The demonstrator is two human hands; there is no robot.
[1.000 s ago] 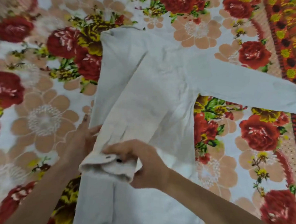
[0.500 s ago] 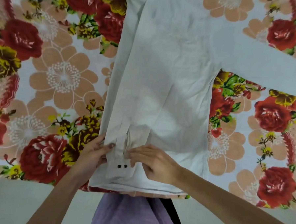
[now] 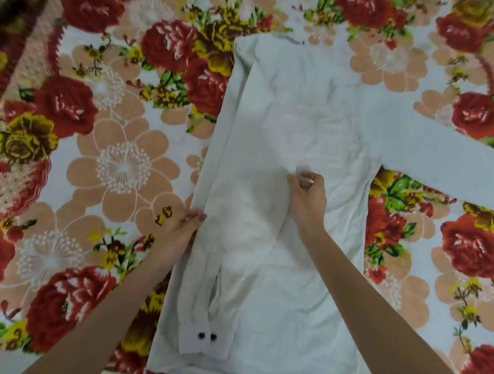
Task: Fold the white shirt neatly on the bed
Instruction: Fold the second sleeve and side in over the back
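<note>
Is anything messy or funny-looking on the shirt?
A little. The white shirt is lopsided: one sleeve is folded in along its left side, while the other sleeve sticks straight out over the floral bedspread. The middle is wrinkled where the right hand pinches it. No stains or tears show.

The scene is being lit evenly and brightly; soft blur and wide-angle bending are being shown toward ten o'clock.

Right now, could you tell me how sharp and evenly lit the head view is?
Head view: soft, even light, no glare; the white shirt looks washed out, its creases faint; the bedspread smears at the top left corner and bows at the edges; both hands fairly sharp.
</note>
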